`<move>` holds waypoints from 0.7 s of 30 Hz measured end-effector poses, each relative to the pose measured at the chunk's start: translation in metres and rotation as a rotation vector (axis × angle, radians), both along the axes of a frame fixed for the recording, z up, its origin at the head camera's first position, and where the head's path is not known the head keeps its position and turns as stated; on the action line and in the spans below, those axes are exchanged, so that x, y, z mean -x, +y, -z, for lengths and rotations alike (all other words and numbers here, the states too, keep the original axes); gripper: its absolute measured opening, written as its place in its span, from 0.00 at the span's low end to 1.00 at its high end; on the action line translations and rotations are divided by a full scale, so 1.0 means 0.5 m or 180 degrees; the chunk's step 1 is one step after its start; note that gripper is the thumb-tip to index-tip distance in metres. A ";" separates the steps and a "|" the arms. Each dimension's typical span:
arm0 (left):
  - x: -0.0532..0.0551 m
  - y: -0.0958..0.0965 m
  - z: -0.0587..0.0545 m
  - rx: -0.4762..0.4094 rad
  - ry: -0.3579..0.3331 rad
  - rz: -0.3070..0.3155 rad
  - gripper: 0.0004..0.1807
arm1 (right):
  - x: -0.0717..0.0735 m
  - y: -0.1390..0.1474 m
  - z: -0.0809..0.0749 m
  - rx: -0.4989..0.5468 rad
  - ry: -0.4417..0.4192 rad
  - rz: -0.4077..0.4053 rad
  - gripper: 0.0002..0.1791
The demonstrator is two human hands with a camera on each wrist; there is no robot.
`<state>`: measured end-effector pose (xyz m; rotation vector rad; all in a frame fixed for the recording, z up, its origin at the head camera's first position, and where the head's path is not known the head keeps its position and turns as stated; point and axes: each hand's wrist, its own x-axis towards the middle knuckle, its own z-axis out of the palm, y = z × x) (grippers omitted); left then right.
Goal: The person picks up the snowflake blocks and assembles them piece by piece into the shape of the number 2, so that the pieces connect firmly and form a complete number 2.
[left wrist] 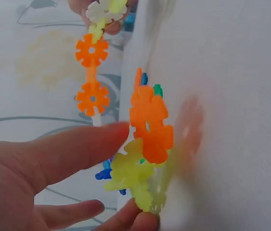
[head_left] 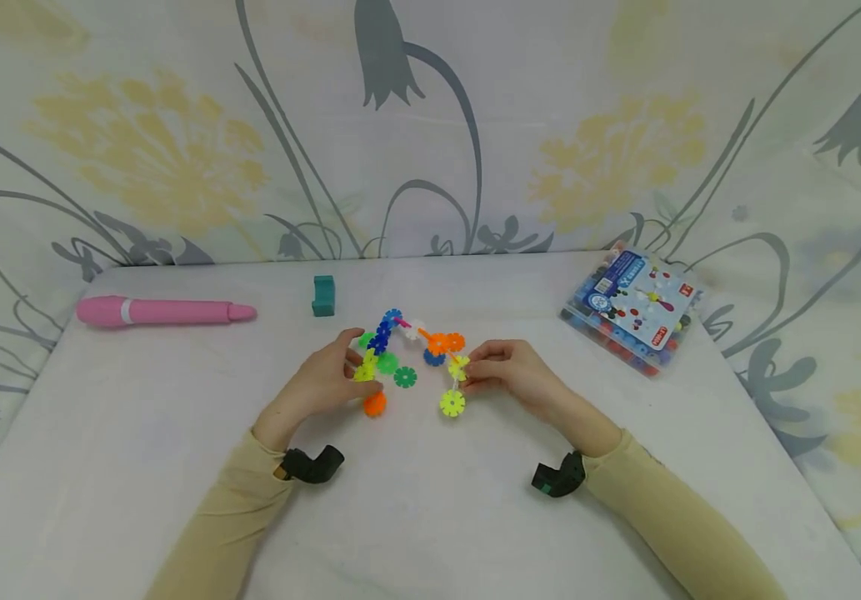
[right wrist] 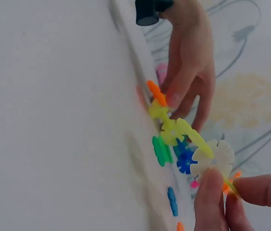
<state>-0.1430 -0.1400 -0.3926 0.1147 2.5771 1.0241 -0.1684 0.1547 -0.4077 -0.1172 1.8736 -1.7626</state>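
Interlocking flower-shaped plastic discs make a curved chain (head_left: 379,340), running from orange and yellow through blue, pink, white and orange to yellow again. On the left, my left hand (head_left: 321,375) holds the chain by its yellow discs (left wrist: 134,168), the thumb beside an orange disc (left wrist: 147,120). My right hand (head_left: 520,379) pinches a yellow disc (head_left: 458,367) near the other end, where a white disc (right wrist: 215,159) and another yellow disc (head_left: 453,403) join on. Between the hands, green discs (head_left: 404,377) and a blue disc (head_left: 433,357) lie on the table.
A clear plastic case (head_left: 633,307) of coloured pieces with a printed label sits at the right back. A teal block (head_left: 323,296) stands behind the chain. Far left lies a pink wand-shaped thing (head_left: 167,312). The white table (head_left: 430,517) meets a flower-patterned cloth behind.
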 end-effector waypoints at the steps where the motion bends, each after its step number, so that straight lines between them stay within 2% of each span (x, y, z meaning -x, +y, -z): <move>1: 0.000 0.002 0.000 -0.0007 0.0026 0.0000 0.46 | -0.004 0.001 0.002 0.0056 -0.0037 -0.0003 0.08; 4: -0.001 0.005 0.003 -0.0060 0.0102 -0.0021 0.43 | -0.014 0.000 0.007 0.0242 -0.0222 0.0006 0.06; 11: 0.007 -0.007 0.017 -0.0464 0.0225 -0.0025 0.39 | -0.031 -0.009 0.021 0.0562 -0.0478 0.0014 0.17; 14: 0.008 -0.009 0.018 -0.0632 0.0319 -0.0043 0.37 | -0.039 -0.016 0.024 0.0616 -0.0554 0.0052 0.14; 18: 0.009 -0.006 0.018 -0.0703 0.0518 -0.0130 0.36 | -0.052 -0.028 0.022 0.0703 -0.0674 0.0090 0.09; 21: 0.004 -0.003 0.016 -0.0627 0.0803 -0.0284 0.31 | -0.060 -0.038 0.023 0.0794 -0.0785 0.0084 0.08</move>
